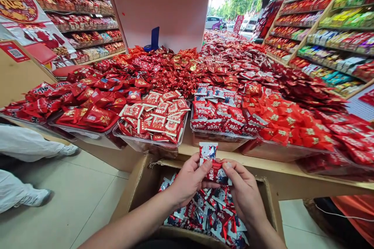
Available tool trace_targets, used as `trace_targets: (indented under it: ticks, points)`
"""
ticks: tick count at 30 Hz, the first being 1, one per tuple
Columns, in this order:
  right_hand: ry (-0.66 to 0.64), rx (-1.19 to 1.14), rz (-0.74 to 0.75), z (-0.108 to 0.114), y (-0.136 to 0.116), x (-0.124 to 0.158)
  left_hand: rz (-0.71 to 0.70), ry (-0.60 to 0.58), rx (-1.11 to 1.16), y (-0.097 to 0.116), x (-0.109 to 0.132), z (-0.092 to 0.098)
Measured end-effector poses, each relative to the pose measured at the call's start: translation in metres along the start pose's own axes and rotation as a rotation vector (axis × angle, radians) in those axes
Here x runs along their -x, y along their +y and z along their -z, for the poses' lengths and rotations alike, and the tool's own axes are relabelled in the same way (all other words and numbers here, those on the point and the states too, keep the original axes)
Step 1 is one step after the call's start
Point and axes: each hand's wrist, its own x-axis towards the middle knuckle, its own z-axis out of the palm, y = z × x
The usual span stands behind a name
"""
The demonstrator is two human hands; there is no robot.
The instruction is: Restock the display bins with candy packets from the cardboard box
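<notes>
My left hand [187, 181] and my right hand [244, 194] meet above an open cardboard box [140, 190], both closed round a small stack of red, white and blue candy packets [212, 163]. One packet sticks up from the stack between my thumbs. The box below is filled with more of the same packets [210, 216]. Just beyond my hands, a clear tray [204, 136] on the counter holds matching packets.
The wooden counter [292, 169] carries several clear trays and long heaps of red wrapped sweets. Shelves of packaged goods line both sides. Another person's white-trousered legs and shoes [35, 196] stand on the tiled floor at the left. Parked cars show through the far opening.
</notes>
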Motion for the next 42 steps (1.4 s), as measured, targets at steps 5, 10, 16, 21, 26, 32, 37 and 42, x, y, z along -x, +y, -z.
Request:
trace_targets:
  ticks: [5,10,16,21,26,32,37,42]
  points:
    - [-0.026,0.166,0.029,0.007,0.003,0.0,-0.057,0.067,-0.059,-0.011,-0.002,0.006]
    - [-0.043,0.313,0.072,0.016,0.015,-0.001,-0.014,0.07,-0.084,-0.021,0.001,0.009]
    - [-0.019,0.361,0.286,0.023,0.004,0.0,0.008,0.051,0.015,-0.017,0.005,0.012]
    - [-0.201,0.33,0.656,0.031,-0.013,-0.005,0.349,-0.25,0.169,-0.004,0.007,0.02]
    - [-0.397,0.488,0.718,0.021,-0.026,-0.003,0.345,-0.372,0.292,0.008,0.006,0.015]
    - [0.058,0.258,0.371,0.013,-0.01,0.006,0.044,-0.12,0.125,0.01,0.001,0.0]
    - [-0.035,0.043,-0.026,0.014,-0.001,0.004,-0.117,-0.082,0.022,0.0,-0.002,-0.005]
    - [-0.083,0.018,-0.082,0.009,-0.002,0.005,-0.092,-0.098,-0.055,-0.008,0.0,0.002]
